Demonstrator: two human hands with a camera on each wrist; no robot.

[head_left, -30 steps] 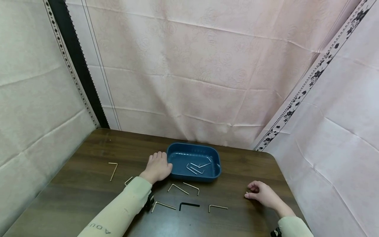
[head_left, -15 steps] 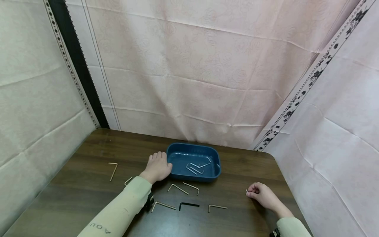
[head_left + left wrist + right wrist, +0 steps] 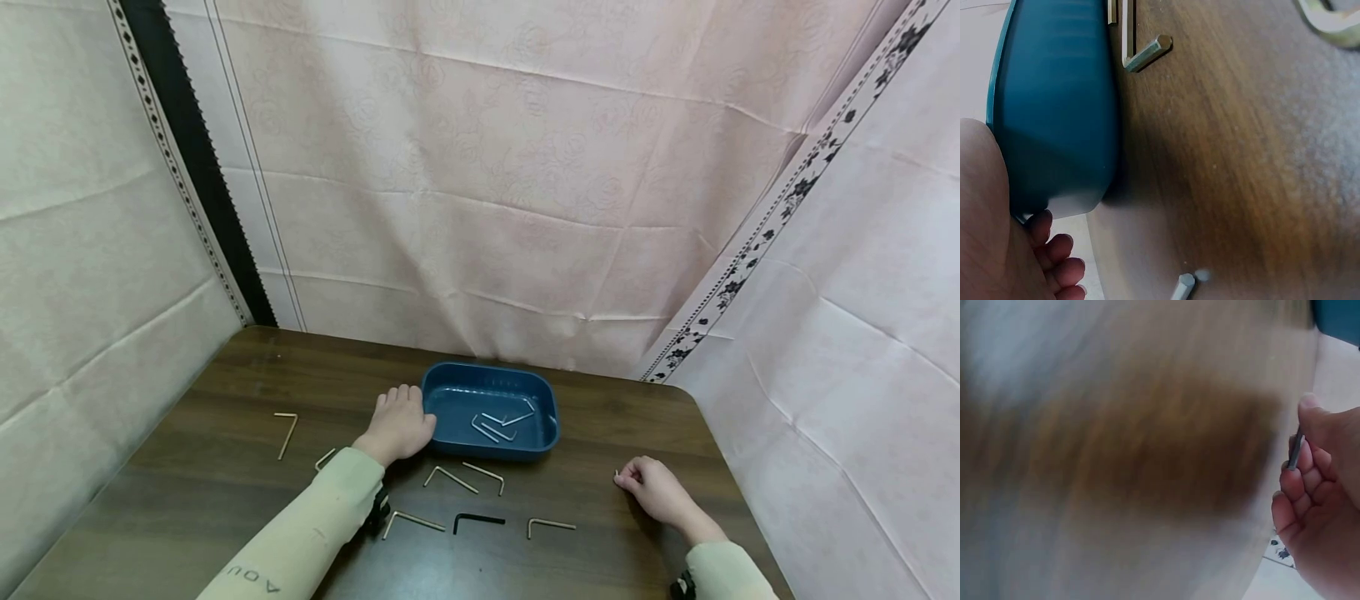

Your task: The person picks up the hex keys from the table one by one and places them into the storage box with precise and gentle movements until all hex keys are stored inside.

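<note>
My left hand (image 3: 399,423) holds the left end of a blue plastic tray (image 3: 487,372). In the left wrist view, the thumb (image 3: 982,206) lies along the tray's rim and the fingers curl by its end. Several small silver hex keys (image 3: 495,429) lie inside. Off to the tray's right, above the table, my right hand (image 3: 656,490) pinches a small hex key (image 3: 1295,450) between thumb and fingers; only a short dark grey length of it shows in the right wrist view.
On the wooden table (image 3: 225,500) lie several brass-coloured hex keys, one at far left (image 3: 289,435) and one at front right (image 3: 552,523). A black hex key (image 3: 480,519) sits among them. Pale cloth (image 3: 480,208) hangs behind the table and along both sides.
The right hand has shifted slightly left and up in the head view, with its fingers closing more tightly around the small hex key. The left hand and tray have stayed put.
</note>
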